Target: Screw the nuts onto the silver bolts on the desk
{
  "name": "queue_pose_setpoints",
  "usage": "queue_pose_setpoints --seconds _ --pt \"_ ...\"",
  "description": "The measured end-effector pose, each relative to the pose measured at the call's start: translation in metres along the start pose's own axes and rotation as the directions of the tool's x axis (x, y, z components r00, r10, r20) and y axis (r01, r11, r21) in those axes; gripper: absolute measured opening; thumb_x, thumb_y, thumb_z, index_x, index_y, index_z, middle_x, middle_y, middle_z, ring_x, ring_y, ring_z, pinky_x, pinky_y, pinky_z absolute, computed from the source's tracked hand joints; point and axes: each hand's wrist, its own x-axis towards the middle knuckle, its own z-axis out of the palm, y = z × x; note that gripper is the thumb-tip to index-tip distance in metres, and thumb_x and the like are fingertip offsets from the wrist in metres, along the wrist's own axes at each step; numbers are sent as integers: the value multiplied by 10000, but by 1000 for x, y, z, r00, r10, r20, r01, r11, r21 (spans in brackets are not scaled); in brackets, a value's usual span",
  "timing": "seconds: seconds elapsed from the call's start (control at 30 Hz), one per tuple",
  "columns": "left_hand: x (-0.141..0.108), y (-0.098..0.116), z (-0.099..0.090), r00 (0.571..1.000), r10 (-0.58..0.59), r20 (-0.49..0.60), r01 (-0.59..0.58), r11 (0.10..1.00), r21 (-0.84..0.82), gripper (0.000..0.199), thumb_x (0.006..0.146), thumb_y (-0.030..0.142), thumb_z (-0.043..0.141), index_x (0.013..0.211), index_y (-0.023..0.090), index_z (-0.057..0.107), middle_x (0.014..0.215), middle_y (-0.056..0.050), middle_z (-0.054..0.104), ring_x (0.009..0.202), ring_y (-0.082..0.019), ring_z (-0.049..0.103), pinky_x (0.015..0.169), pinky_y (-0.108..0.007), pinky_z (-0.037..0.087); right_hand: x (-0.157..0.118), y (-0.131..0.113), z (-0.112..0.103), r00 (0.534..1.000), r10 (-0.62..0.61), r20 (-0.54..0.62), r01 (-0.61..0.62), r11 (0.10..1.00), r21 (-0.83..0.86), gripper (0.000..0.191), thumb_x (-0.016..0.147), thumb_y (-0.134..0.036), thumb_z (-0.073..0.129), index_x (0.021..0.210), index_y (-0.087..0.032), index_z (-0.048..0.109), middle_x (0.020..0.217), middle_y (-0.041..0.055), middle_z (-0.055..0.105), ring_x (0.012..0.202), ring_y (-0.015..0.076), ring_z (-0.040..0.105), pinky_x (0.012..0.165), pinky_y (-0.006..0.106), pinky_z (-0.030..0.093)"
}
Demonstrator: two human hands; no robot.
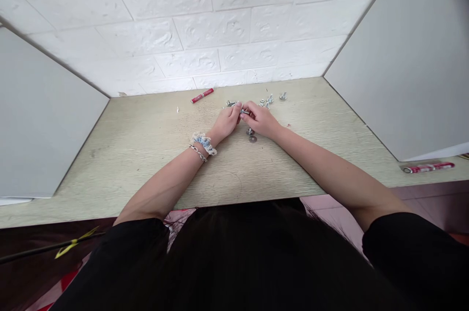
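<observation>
My left hand [226, 121] and my right hand [261, 119] meet over the middle of the table, fingers pinched around a small metal bolt [245, 112] between them. A scrunchie and a chain bracelet circle my left wrist. Just behind my left fingers lies another metal bolt [230, 103]. Below my right fingers sit a bolt with a washer [250, 131] and a flat round washer [252, 139]. Beyond my right hand are several bolts and nuts [269, 99], with one bolt [283, 96] apart at the right.
The pale wooden table [154, 155] runs to a white brick-patterned wall [234, 28]. A red tube [202, 95] lies near the wall, another red tube [428, 168] at the right front edge. Grey panels [44, 115] stand on both sides.
</observation>
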Motion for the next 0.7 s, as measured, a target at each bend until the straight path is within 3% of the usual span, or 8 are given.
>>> queue_pose_setpoints --seconds 0.23,0.43,0.53,0.7 --pt "-2 0 0 1000 27 15 -28 999 34 662 927 683 154 553 194 398 517 3 448 542 -120 441 583 -289 343 2 -1 -1 998 -65 14 64 998 11 245 914 -382 391 769 -202 474 708 14 548 666 150 478 653 291 339" --pt "-5 -2 -2 976 219 13 -218 963 157 585 942 656 127 660 207 375 629 -9 489 632 -140 463 635 -294 359 1 1 0 999 -26 -45 31 993 111 488 919 -619 292 675 -210 395 619 -1 473 607 134 443 620 288 345" --pt "-4 -3 -2 971 236 25 -236 947 218 533 959 619 145 688 212 356 669 -16 499 673 -152 481 664 -301 369 0 0 2 998 24 -55 -16 989 146 568 888 -704 253 644 -210 393 586 -2 450 586 134 439 609 294 350" --pt "-4 -1 -1 978 206 19 -207 968 144 459 995 510 200 692 210 372 661 -12 495 694 -152 497 689 -296 383 -1 -2 2 997 18 -70 -6 986 169 407 921 -546 343 730 -206 462 632 -2 501 597 133 469 626 292 374"
